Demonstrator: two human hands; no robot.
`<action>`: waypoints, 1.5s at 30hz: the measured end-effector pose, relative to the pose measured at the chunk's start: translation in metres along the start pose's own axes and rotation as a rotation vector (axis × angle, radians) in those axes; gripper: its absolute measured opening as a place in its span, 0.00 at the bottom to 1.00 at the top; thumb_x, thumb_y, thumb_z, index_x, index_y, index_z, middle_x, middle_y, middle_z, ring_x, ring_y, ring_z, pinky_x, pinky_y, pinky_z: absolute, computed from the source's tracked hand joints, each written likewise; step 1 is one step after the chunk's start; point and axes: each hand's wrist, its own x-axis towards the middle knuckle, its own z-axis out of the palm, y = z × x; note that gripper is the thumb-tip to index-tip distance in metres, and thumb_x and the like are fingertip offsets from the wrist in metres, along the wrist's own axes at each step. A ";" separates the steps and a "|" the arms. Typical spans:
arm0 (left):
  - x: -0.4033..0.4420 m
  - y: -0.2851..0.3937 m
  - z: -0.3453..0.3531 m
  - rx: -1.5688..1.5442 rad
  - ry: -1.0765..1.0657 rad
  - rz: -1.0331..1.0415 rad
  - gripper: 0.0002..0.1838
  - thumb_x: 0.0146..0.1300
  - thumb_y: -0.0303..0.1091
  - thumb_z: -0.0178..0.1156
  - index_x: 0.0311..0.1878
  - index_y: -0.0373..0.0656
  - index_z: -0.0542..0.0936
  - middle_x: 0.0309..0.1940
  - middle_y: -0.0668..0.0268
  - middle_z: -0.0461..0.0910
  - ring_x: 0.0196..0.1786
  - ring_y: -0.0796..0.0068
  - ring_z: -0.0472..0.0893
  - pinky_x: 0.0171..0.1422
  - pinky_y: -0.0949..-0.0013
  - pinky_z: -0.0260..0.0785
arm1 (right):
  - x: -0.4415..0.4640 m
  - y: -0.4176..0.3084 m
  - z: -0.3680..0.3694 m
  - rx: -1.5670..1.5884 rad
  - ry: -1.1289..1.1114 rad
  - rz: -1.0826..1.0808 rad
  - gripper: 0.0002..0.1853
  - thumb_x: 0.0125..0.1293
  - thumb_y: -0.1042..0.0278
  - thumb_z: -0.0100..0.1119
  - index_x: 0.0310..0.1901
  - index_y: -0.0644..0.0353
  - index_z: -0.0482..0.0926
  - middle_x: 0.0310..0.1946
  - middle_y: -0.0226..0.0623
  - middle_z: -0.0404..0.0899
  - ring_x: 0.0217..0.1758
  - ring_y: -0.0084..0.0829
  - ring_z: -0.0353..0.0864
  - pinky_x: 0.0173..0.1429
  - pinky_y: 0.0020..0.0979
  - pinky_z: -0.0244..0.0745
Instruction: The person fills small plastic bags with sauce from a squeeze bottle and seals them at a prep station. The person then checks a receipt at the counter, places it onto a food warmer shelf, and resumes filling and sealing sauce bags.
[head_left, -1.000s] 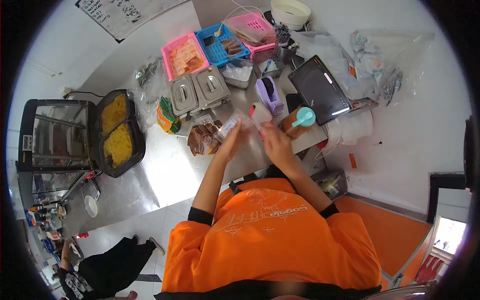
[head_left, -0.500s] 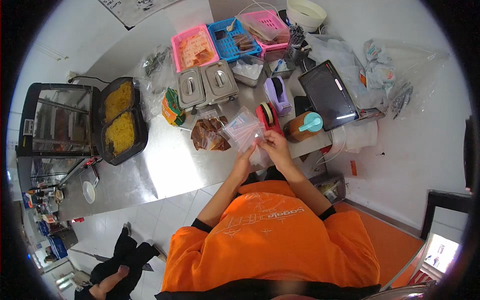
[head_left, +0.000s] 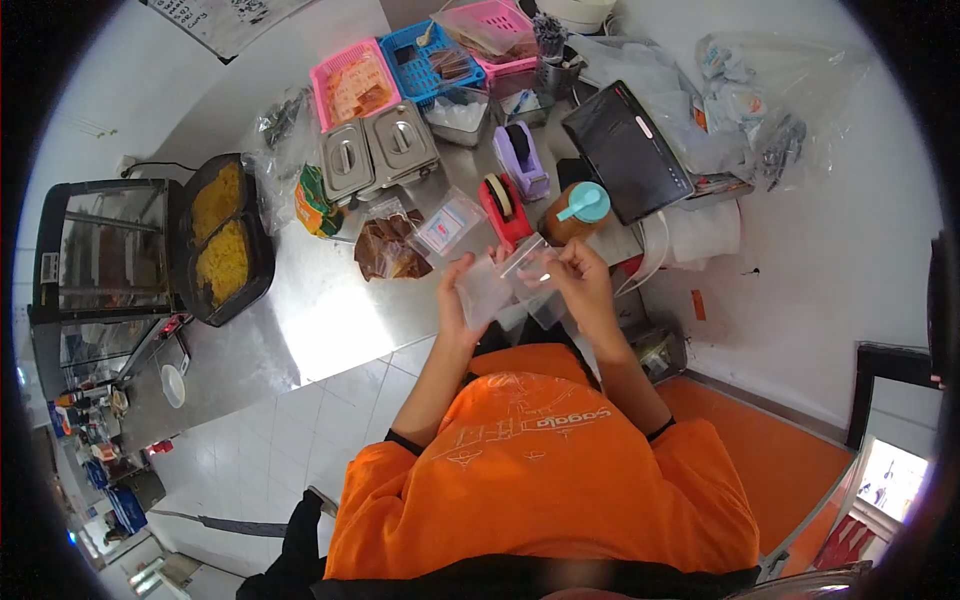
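Observation:
My left hand (head_left: 460, 298) holds small clear plastic bags (head_left: 484, 290) against its palm, thumb on top. At the same height, my right hand (head_left: 583, 278) pinches the upper part of a clear zip-lock bag (head_left: 526, 262) close beside them. Just beyond my hands, a clear packet with a blue and red label (head_left: 447, 226) lies on the steel counter. To its left sits a clear bag of brown contents (head_left: 388, 248). A red tape dispenser (head_left: 505, 212) stands past my fingers, and a brown-filled bottle with a turquoise lid (head_left: 576, 212) is near my right hand.
Lidded steel containers (head_left: 348, 162), pink (head_left: 330, 92) and blue baskets (head_left: 412, 72) and a purple tape dispenser (head_left: 524, 168) line the back. A tablet screen (head_left: 630, 150) stands right. Left are trays of yellow food (head_left: 222, 265) and a glass display case (head_left: 115, 245). Another person's dark-clad leg (head_left: 300, 540) shows below.
The bags that were fanned together are now split between my hands. The labelled packet now lies on the counter. My view has shifted, and the other person has moved partly out of view.

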 end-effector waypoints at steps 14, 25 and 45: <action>-0.030 -0.096 0.070 1.288 -0.065 0.381 0.08 0.58 0.31 0.68 0.35 0.36 0.82 0.29 0.69 0.81 0.31 0.84 0.77 0.34 0.78 0.68 | -0.013 -0.056 -0.114 -0.719 0.038 -0.530 0.16 0.60 0.63 0.69 0.39 0.65 0.74 0.29 0.38 0.79 0.30 0.30 0.81 0.33 0.30 0.74; -0.031 -0.155 0.086 1.471 -0.191 0.372 0.08 0.58 0.30 0.64 0.36 0.37 0.77 0.27 0.60 0.81 0.29 0.64 0.80 0.35 0.67 0.72 | -0.039 -0.005 -0.158 -0.255 -0.484 0.108 0.10 0.64 0.66 0.61 0.38 0.65 0.75 0.23 0.37 0.78 0.27 0.38 0.82 0.30 0.32 0.74; -0.034 -0.154 0.107 2.001 -0.281 0.912 0.29 0.47 0.41 0.71 0.53 0.45 0.74 0.48 0.60 0.72 0.39 0.59 0.80 0.36 0.61 0.75 | -0.005 -0.004 -0.159 -0.061 -0.536 0.053 0.28 0.53 0.77 0.69 0.50 0.57 0.60 0.42 0.36 0.74 0.42 0.25 0.80 0.42 0.27 0.76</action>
